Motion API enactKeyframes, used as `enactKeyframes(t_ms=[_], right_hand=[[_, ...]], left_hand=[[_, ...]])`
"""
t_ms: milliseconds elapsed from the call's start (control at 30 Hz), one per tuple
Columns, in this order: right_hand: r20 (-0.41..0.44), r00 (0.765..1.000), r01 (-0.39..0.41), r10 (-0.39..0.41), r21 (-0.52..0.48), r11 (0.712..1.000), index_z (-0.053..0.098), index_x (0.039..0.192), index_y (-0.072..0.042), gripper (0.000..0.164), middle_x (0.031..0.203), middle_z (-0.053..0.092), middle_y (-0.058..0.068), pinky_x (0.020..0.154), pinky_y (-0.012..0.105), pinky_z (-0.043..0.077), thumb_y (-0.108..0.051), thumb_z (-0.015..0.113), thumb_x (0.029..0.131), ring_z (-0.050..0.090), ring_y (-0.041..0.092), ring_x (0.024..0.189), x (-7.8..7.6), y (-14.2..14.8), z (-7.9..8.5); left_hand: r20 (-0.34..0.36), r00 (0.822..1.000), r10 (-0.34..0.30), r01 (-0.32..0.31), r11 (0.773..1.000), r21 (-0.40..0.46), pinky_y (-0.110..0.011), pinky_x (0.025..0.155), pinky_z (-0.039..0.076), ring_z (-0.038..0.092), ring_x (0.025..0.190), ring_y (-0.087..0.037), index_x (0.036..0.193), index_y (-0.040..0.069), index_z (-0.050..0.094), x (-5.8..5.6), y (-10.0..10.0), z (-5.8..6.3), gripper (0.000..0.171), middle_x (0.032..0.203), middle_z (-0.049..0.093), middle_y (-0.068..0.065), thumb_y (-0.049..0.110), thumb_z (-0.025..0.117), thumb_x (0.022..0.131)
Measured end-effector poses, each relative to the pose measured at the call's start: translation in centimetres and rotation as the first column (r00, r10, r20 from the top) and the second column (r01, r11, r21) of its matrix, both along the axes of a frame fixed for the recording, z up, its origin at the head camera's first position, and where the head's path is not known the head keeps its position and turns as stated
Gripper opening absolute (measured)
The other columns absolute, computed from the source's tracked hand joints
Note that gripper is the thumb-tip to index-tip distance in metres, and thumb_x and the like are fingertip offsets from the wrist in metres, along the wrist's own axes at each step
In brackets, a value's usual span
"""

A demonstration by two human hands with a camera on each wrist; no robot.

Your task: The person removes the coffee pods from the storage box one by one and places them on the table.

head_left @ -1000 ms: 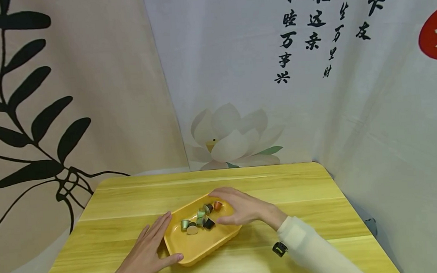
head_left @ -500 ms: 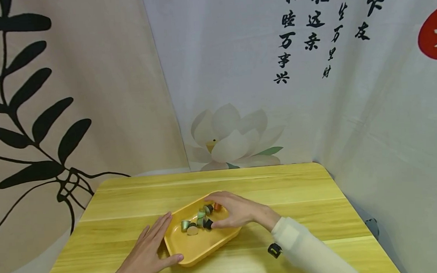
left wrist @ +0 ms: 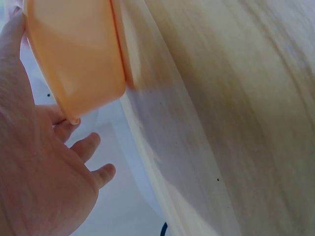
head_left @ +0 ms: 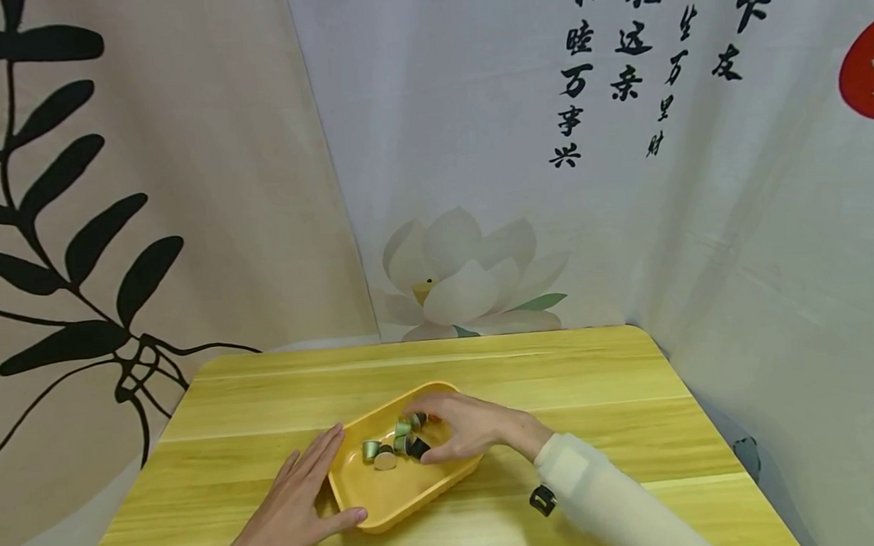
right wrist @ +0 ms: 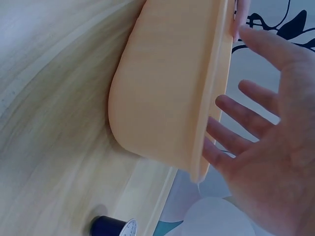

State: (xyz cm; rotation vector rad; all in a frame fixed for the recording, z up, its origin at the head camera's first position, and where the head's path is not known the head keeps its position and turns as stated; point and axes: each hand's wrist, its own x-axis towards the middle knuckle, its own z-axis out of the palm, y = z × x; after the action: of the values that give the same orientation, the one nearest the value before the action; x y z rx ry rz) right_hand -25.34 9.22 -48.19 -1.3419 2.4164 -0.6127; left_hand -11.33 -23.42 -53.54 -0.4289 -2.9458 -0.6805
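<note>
A yellow tray (head_left: 376, 500) lies slantwise on the table and holds several small coffee capsules. The capsules include a green one (head_left: 371, 451), a dark one (head_left: 418, 449) and a sliver of orange. My left hand (head_left: 286, 508) touches the tray's left end, fingers straight along the side and thumb at the near corner. Over the tray's right part, my right hand (head_left: 469, 425) spreads thumb and fingers apart around the right-hand capsules. It covers most of the orange one. In the right wrist view its fingers (right wrist: 241, 115) reach over the tray's rim, nothing visibly held.
The wooden table (head_left: 604, 430) extends around the tray. In the right wrist view a dark capsule (right wrist: 108, 226) lies on the table outside the tray. Printed cloth hangs behind the table (head_left: 474, 137).
My right hand has shifted left and inward over the tray, uncovering its far right corner and covering most of the orange capsule. My left hand and the tray stay in place.
</note>
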Motion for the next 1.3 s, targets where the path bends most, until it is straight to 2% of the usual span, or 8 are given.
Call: enactKeyframes(t_ms=[233,533,833,1033,1100,1167,1300], right_hand=[[-0.009,1.0,-0.012,0.012,0.032,0.999,0.061,0.162,-0.014,0.066,0.166,0.063,0.003,0.13,0.042,0.053,-0.04,0.082,0.105,0.062,0.024,0.153,-0.3,-0.3,-0.6],[-0.002,1.0,-0.015,0.016,0.095,0.995,0.072,0.149,-0.024,0.047,0.159,0.067,-0.001,0.126,0.041,0.056,-0.039,0.082,0.105,0.064,0.021,0.148,-0.2,-0.7,-1.4],[-0.03,0.999,-0.02,0.025,0.147,0.989,0.07,0.152,-0.021,0.05,0.156,0.069,-0.001,0.122,0.034,0.057,-0.038,0.08,0.106,0.064,0.014,0.142,-0.2,-1.2,-1.8],[-0.031,0.999,-0.018,0.023,0.178,0.984,0.07,0.153,-0.021,0.049,0.152,0.071,-0.004,0.122,0.034,0.057,-0.037,0.08,0.107,0.065,0.013,0.142,-0.3,-1.6,-1.9],[-0.031,0.999,-0.019,0.024,0.177,0.984,0.071,0.151,-0.02,0.047,0.148,0.074,-0.005,0.12,0.032,0.058,-0.034,0.08,0.107,0.067,0.012,0.139,-0.4,-1.7,-2.0],[-0.031,0.999,-0.015,0.02,0.172,0.985,0.073,0.15,-0.019,0.046,0.141,0.077,-0.005,0.115,0.028,0.059,-0.031,0.081,0.106,0.068,0.009,0.128,-0.5,-1.8,-2.0],[-0.033,0.999,-0.007,0.013,0.16,0.987,0.076,0.146,-0.018,0.043,0.123,0.078,-0.007,0.095,0.02,0.057,-0.025,0.083,0.105,0.062,0.003,0.101,-0.7,-2.0,-2.1]], left_hand=[[0.006,1.0,-0.001,0.001,1.0,-0.003,-0.085,0.129,0.031,0.041,0.169,-0.045,0.18,0.014,0.031,0.0,0.0,0.1,0.12,0.188,0.031,-0.009,0.077,0.081,0.091],[0.002,1.0,-0.001,0.001,1.0,-0.005,-0.084,0.13,0.031,0.039,0.169,-0.045,0.18,0.014,0.031,0.0,0.0,0.0,0.12,0.189,0.03,-0.008,0.078,0.081,0.091],[0.006,1.0,0.0,0.0,1.0,-0.006,-0.083,0.13,0.031,0.039,0.169,-0.044,0.18,0.016,0.03,0.0,0.0,0.0,0.119,0.189,0.029,-0.007,0.077,0.08,0.092],[0.009,1.0,-0.001,0.001,1.0,-0.002,-0.083,0.13,0.031,0.039,0.169,-0.044,0.18,0.015,0.031,0.0,0.0,-0.1,0.119,0.189,0.029,-0.007,0.077,0.08,0.091],[0.012,1.0,-0.002,0.002,1.0,-0.001,-0.083,0.13,0.031,0.039,0.17,-0.045,0.18,0.014,0.031,0.0,0.0,-0.1,0.119,0.189,0.029,-0.007,0.078,0.08,0.091],[0.015,1.0,-0.002,0.002,1.0,0.001,-0.083,0.13,0.031,0.039,0.17,-0.044,0.18,0.014,0.031,0.0,0.0,-0.1,0.119,0.189,0.029,-0.007,0.078,0.08,0.091],[0.014,1.0,-0.002,0.002,1.0,0.006,-0.083,0.13,0.03,0.039,0.17,-0.044,0.18,0.014,0.032,0.0,0.0,-0.1,0.119,0.189,0.029,-0.007,0.077,0.081,0.091]])
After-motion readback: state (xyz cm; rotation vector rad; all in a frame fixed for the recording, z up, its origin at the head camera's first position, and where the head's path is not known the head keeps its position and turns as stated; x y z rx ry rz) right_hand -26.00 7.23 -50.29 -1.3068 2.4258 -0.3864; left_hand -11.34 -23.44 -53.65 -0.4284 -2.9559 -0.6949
